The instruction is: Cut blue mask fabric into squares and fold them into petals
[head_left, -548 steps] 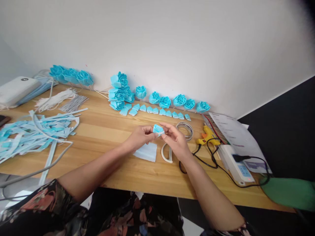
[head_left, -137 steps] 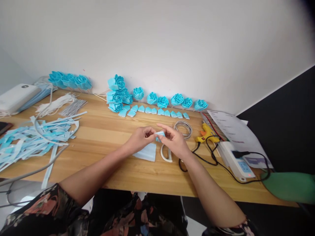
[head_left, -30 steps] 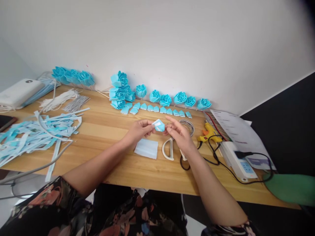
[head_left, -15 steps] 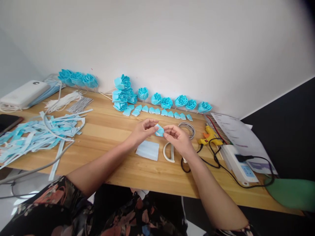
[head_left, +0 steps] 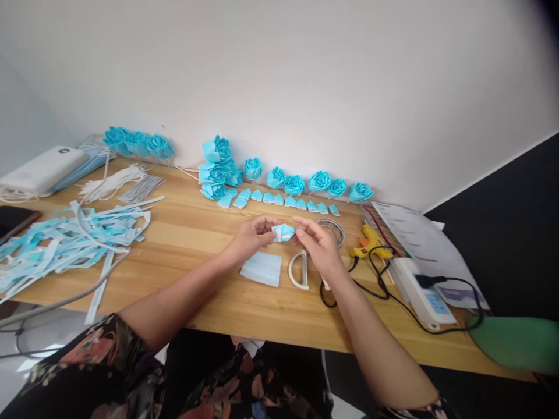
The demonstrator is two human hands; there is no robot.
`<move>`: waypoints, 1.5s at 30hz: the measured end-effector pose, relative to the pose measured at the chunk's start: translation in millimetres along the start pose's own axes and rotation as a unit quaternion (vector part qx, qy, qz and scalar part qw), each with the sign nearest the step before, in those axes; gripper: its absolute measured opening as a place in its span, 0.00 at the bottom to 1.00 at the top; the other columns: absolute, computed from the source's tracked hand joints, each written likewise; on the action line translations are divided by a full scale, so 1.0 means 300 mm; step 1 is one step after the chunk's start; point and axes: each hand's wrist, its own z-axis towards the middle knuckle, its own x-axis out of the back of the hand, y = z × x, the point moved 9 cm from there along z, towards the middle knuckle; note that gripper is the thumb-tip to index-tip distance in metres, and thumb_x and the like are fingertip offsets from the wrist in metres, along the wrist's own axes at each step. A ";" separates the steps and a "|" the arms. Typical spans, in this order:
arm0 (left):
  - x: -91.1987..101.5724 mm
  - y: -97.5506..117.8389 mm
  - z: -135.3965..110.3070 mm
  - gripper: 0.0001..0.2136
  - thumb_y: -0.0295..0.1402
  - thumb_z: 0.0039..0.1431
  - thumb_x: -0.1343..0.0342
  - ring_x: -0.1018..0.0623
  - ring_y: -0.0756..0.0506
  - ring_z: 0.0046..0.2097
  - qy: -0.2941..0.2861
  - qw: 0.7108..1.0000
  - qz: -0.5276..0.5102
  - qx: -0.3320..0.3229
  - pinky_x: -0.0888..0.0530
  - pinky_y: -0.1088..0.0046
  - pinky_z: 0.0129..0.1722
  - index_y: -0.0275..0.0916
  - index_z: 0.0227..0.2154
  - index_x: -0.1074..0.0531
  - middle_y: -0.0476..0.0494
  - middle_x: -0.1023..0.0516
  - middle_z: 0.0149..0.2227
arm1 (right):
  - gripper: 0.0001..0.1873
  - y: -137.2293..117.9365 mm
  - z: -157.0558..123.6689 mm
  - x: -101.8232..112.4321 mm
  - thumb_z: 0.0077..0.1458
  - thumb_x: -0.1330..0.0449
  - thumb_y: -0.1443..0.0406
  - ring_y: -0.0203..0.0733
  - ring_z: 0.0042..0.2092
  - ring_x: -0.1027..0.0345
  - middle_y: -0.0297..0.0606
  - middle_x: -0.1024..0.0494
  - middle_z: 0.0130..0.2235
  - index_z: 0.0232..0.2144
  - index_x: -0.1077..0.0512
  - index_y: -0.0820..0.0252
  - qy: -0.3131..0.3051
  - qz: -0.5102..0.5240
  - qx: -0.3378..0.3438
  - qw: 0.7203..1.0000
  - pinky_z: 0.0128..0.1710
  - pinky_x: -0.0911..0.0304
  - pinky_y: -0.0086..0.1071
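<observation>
Between my two hands is a small folded blue fabric petal (head_left: pixel 283 233), held above the table. My left hand (head_left: pixel 255 235) pinches its left end between thumb and fingers. At its right end, my right hand (head_left: pixel 318 241) has thumb and fingertips closed on the tip. A flat light-blue fabric square (head_left: pixel 262 269) lies on the table just below my left hand. Beneath my right hand are scissors with a white handle loop (head_left: pixel 299 270); their blades are hidden. Beyond my hands runs a row of folded blue petals (head_left: pixel 289 201).
Blue fabric roses (head_left: pixel 294 185) line the wall. Cut blue strips (head_left: pixel 74 238), wires (head_left: pixel 142 187) and a white power bank (head_left: pixel 41 169) lie left. To the right are a tape roll (head_left: pixel 338 233), yellow glue gun (head_left: pixel 371 241), power strip (head_left: pixel 425 297) with black cord, and papers (head_left: pixel 430 250).
The petal has turned and now shows longer sideways between my fingers. My hands have moved slightly apart, while the fabric square and scissors stay where they were.
</observation>
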 end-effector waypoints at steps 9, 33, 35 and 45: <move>-0.007 -0.033 -0.005 0.18 0.31 0.46 0.36 0.30 0.53 0.23 -0.012 0.996 -0.063 0.066 0.33 0.76 0.26 0.36 0.41 0.29 0.52 0.29 0.25 | 0.23 0.010 0.000 -0.015 0.52 0.41 0.65 0.40 0.42 0.30 0.39 0.25 0.44 0.52 0.33 0.54 -0.011 -0.003 0.017 1.000 0.41 0.32 0.33; 0.281 0.062 0.013 0.11 0.30 0.45 0.45 0.32 0.54 0.22 0.262 0.942 -0.203 -0.050 0.38 0.78 0.24 0.39 0.34 0.36 0.56 0.33 0.22 | 0.14 0.082 0.309 -0.197 0.50 0.39 0.68 0.33 0.21 0.34 0.27 0.28 0.22 0.42 0.30 0.58 -0.080 -0.110 -0.086 0.987 0.22 0.36 0.26; 0.294 0.062 0.015 0.11 0.29 0.45 0.45 0.32 0.54 0.22 0.269 0.939 -0.209 -0.049 0.38 0.78 0.24 0.39 0.34 0.36 0.56 0.33 0.21 | 0.15 0.118 0.348 -0.222 0.51 0.39 0.69 0.34 0.20 0.34 0.28 0.28 0.21 0.43 0.31 0.59 -0.064 -0.120 -0.104 0.985 0.19 0.38 0.26; 0.291 0.048 0.023 0.12 0.29 0.45 0.44 0.31 0.54 0.22 0.251 0.940 -0.226 -0.042 0.38 0.78 0.24 0.38 0.35 0.36 0.55 0.32 0.22 | 0.18 0.197 0.441 -0.255 0.52 0.36 0.69 0.36 0.19 0.30 0.30 0.26 0.19 0.46 0.33 0.60 -0.018 -0.187 -0.155 0.970 0.17 0.37 0.25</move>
